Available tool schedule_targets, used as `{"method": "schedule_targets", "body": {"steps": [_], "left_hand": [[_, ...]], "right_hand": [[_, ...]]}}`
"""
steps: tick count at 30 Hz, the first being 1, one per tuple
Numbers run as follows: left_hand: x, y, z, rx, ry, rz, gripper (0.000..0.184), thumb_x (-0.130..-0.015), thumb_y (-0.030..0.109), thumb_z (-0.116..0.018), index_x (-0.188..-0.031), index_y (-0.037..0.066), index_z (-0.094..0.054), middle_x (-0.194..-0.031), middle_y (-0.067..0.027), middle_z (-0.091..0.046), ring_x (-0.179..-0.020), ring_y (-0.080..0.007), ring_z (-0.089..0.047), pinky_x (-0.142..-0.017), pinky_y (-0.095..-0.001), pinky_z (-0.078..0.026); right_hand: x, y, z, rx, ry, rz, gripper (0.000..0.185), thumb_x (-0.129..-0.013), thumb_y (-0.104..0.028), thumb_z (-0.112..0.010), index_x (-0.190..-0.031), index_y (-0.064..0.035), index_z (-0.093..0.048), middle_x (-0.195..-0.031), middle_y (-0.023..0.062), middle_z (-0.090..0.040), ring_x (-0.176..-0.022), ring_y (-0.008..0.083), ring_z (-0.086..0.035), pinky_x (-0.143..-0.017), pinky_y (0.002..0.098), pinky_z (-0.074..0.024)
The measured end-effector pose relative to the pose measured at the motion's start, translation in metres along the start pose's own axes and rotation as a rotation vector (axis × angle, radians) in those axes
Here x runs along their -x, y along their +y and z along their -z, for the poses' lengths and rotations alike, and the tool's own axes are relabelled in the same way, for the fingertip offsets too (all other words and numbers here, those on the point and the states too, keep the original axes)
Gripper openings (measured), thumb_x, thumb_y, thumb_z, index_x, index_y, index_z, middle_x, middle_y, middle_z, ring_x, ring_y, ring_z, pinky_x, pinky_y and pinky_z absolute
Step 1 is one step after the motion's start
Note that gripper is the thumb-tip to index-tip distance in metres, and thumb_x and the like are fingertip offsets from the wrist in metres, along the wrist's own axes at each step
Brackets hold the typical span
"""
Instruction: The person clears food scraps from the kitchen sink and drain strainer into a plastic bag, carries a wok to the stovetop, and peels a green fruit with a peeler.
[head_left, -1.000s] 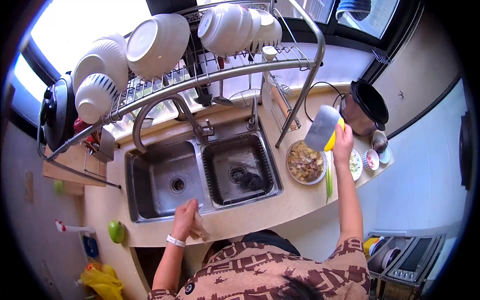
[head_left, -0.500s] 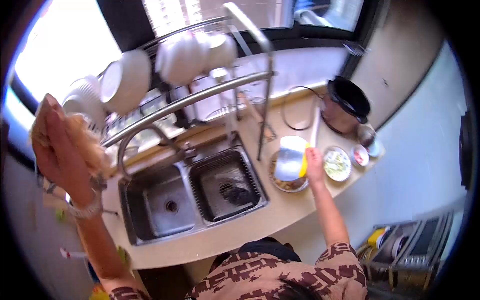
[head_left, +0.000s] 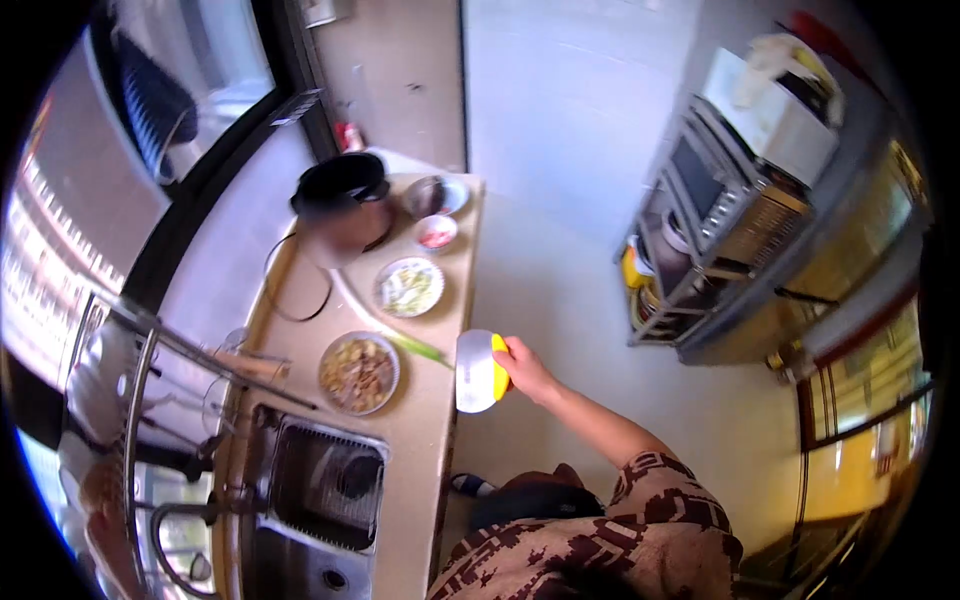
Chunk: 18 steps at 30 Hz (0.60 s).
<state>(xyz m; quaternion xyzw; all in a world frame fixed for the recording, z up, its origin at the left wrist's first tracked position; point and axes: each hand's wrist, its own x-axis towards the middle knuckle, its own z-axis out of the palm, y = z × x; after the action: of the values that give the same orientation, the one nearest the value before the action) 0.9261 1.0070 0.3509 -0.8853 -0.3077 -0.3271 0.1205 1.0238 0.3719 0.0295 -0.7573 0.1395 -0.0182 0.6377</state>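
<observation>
My right hand (head_left: 526, 370) grips the yellow handle of a bench scraper (head_left: 475, 372) with a wide pale blade. The scraper is held in front of the counter's edge, beside the green end of a scallion (head_left: 395, 330). At the lower left, partly behind the rack, my left hand (head_left: 108, 540) is closed on a tan, cloth-like thing (head_left: 104, 487) whose kind is unclear. A bowl of chopped brown and pale food (head_left: 360, 373) stands near the sink. Behind it are a plate of sliced pale-green vegetable (head_left: 409, 288) and a small bowl with red bits (head_left: 436, 234).
A black-rimmed pot (head_left: 342, 195) stands at the counter's far end, with a cable looping beside it. The double sink (head_left: 325, 480) and metal dish rack (head_left: 140, 420) lie left. Across the floor, a shelf (head_left: 700, 220) holds an oven.
My view has swung right. The scraper, earlier over the bowl of chopped food, is now off the counter's front edge. My left hand has slipped towards the view's lower left edge.
</observation>
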Motion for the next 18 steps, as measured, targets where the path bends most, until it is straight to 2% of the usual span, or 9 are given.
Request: {"method": "schedule_targets", "body": {"steps": [1,3,4,5,8,9,14,16,18], "left_hand": [[0.011,0.014,0.004,0.072,0.107,-0.024,0.027,-0.090,0.022,-0.063,-0.095,-0.004,-0.064,-0.081,-0.0143,-0.065,-0.075,-0.0214,-0.061,-0.069,-0.0340,-0.048],[0.036,0.040,0.010,0.225,0.241,-0.073,0.026,-0.090,0.021,-0.063,-0.094,-0.004,-0.064,-0.081,-0.0145,-0.064,-0.075,-0.0222,-0.061,-0.069,-0.0346,-0.048],[0.047,0.054,0.010,0.288,0.269,-0.092,0.025,-0.089,0.021,-0.063,-0.094,-0.004,-0.064,-0.081,-0.0146,-0.064,-0.075,-0.0227,-0.061,-0.069,-0.0348,-0.048],[0.059,0.073,0.011,0.348,0.284,-0.113,0.025,-0.089,0.020,-0.063,-0.094,-0.004,-0.064,-0.081,-0.0147,-0.064,-0.075,-0.0231,-0.061,-0.069,-0.0351,-0.048],[0.093,0.131,0.018,0.499,0.272,-0.177,0.023,-0.088,0.019,-0.063,-0.093,-0.004,-0.064,-0.080,-0.0151,-0.064,-0.075,-0.0244,-0.061,-0.068,-0.0359,-0.047],[0.102,0.151,0.019,0.543,0.255,-0.196,0.023,-0.088,0.019,-0.063,-0.092,-0.004,-0.064,-0.080,-0.0152,-0.064,-0.074,-0.0248,-0.061,-0.068,-0.0362,-0.047],[0.155,0.252,0.023,0.709,0.130,-0.276,0.020,-0.087,0.017,-0.064,-0.090,-0.003,-0.064,-0.080,-0.0157,-0.063,-0.074,-0.0270,-0.061,-0.068,-0.0375,-0.047],[0.177,0.296,0.026,0.757,0.085,-0.294,0.019,-0.086,0.016,-0.064,-0.090,-0.003,-0.064,-0.080,-0.0160,-0.063,-0.074,-0.0279,-0.061,-0.067,-0.0381,-0.047],[0.198,0.343,0.027,0.797,0.034,-0.311,0.018,-0.086,0.015,-0.064,-0.089,-0.003,-0.064,-0.079,-0.0162,-0.063,-0.074,-0.0288,-0.061,-0.067,-0.0386,-0.047]], "right_hand": [[0.013,0.004,0.018,-0.100,-0.001,-0.097,0.032,-0.094,-0.028,-0.056,-0.111,-0.0015,-0.052,-0.093,0.0080,-0.062,-0.079,0.0151,-0.062,-0.063,0.0326,-0.0532],[0.045,0.021,0.057,-0.122,0.056,-0.137,0.031,-0.094,-0.027,-0.055,-0.111,-0.0019,-0.051,-0.093,0.0077,-0.061,-0.078,0.0150,-0.062,-0.063,0.0313,-0.0536],[0.059,0.027,0.077,-0.149,0.066,-0.181,0.029,-0.094,-0.026,-0.055,-0.110,-0.0023,-0.050,-0.093,0.0074,-0.060,-0.077,0.0149,-0.062,-0.063,0.0300,-0.0540],[0.071,0.028,0.096,-0.135,0.153,-0.198,0.025,-0.094,-0.025,-0.055,-0.106,-0.0028,-0.051,-0.089,0.0055,-0.059,-0.069,0.0128,-0.059,-0.057,0.0275,-0.0508],[0.091,0.048,0.165,-0.255,0.304,-0.277,0.024,-0.094,-0.022,-0.054,-0.112,-0.0063,-0.052,-0.092,0.0032,-0.060,-0.073,0.0113,-0.057,-0.055,0.0260,-0.0468],[0.095,0.054,0.186,-0.341,0.375,-0.253,0.020,-0.094,-0.022,-0.056,-0.109,-0.0090,-0.054,-0.088,0.0012,-0.060,-0.066,0.0098,-0.052,-0.052,0.0249,-0.0424],[0.095,0.044,0.283,-0.676,0.627,-0.086,0.021,-0.095,-0.025,-0.058,-0.110,-0.0118,-0.053,-0.088,0.0009,-0.059,-0.065,0.0109,-0.051,-0.054,0.0257,-0.0440],[0.082,0.030,0.325,-0.761,0.737,0.088,0.020,-0.096,-0.024,-0.055,-0.110,-0.0104,-0.051,-0.090,0.0019,-0.059,-0.069,0.0118,-0.053,-0.058,0.0280,-0.0463],[0.068,0.018,0.378,-0.763,0.767,0.188,0.022,-0.097,-0.023,-0.053,-0.115,-0.0108,-0.050,-0.103,0.0040,-0.062,-0.079,0.0140,-0.059,-0.063,0.0295,-0.0491]]}}
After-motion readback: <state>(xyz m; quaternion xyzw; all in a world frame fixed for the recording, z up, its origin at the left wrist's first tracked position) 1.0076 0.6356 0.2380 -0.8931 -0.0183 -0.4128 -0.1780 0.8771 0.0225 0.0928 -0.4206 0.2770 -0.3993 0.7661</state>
